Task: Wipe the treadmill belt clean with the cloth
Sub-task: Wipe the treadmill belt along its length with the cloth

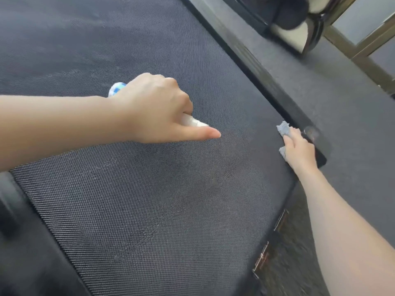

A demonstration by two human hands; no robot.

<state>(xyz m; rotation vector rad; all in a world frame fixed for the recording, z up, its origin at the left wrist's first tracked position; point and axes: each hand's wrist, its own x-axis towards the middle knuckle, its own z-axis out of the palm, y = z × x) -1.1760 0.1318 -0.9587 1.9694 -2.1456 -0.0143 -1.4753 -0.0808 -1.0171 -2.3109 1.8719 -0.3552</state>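
Dark woven mesh covers the treadmill belt (132,206), which fills most of the view and runs diagonally from lower left to upper right. Along its right edge lies the black side rail (275,90), with grey floor (352,129) beyond it. Over the middle of the belt, the left hand (158,107) is curled around a white object with a blue-and-white patterned end (116,88); its pale pointed tip sticks out below the knuckles, and the forefinger is stretched out along it, pointing right. At the belt's right edge, the right hand (299,151) is closed on a crumpled grey cloth (283,128), pressing it down where belt meets rail. Bits of cloth show above and below the fingers.
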